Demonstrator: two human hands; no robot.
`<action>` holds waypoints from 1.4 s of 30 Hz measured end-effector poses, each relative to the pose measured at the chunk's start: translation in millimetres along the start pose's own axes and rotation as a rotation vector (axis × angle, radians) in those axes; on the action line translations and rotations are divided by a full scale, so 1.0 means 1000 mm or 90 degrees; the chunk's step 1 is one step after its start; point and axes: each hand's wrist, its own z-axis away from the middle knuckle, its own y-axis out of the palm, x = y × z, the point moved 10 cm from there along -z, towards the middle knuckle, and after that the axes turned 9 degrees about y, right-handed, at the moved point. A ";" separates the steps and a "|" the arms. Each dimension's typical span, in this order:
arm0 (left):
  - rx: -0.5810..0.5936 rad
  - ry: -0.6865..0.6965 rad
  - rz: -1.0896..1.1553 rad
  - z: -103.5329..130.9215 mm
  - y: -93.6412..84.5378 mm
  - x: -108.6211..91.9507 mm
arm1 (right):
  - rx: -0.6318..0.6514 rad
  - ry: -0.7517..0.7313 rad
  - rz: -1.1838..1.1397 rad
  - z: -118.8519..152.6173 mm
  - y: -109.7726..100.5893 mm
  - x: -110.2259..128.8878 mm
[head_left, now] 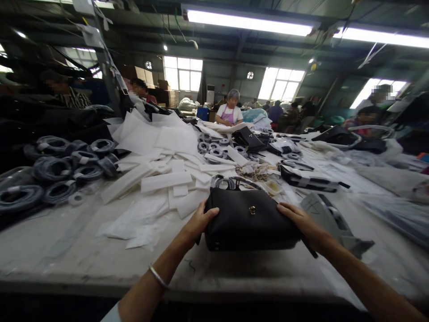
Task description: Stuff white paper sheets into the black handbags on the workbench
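A black handbag (248, 223) with a small gold clasp on its front is held between my two hands, just above the near part of the table. My left hand (201, 220) grips its left side, thumb on the front face and the other fingers hidden behind. On the opposite side my right hand (300, 221) closes on the bag's edge, its fingers partly out of sight. A coiled strap wrapped in clear plastic (224, 182) shows at the bag's top. A dark strap end hangs below my right hand.
White foam sheets and strips (167, 181) are heaped beyond my left hand. Coiled wrapped straps (53, 167) lie at the left. A grey tape dispenser (330, 219) stands right of the bag. Across the table (110, 259), a person in a pink apron (229, 114) works near more bags.
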 end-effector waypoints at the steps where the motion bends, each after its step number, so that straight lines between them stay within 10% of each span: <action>1: 0.019 -0.024 -0.008 0.008 0.002 0.003 | 0.011 0.010 0.016 0.006 -0.004 -0.010; 6: 0.101 -0.049 -0.319 0.030 0.001 0.014 | -0.015 0.001 0.211 0.029 -0.013 -0.037; 11: 0.025 0.203 -0.554 0.040 0.019 -0.064 | -0.016 -0.245 0.226 0.069 0.011 0.048; 14: 0.194 0.317 -0.578 0.063 0.074 -0.086 | 0.130 -0.363 0.316 0.094 0.058 0.084; 17: 0.354 0.367 -0.644 0.086 0.118 -0.063 | 0.199 -0.356 0.484 0.096 0.092 0.078; 22: 0.342 0.333 -0.765 0.082 0.128 -0.022 | 0.206 -0.337 0.659 0.085 0.111 0.067; 33: 0.314 0.289 -0.830 0.053 0.149 -0.017 | 0.168 -0.259 0.752 0.047 0.105 0.089; 42: 0.352 0.331 -0.830 0.054 0.150 -0.021 | 0.278 -0.134 0.598 0.031 0.102 0.053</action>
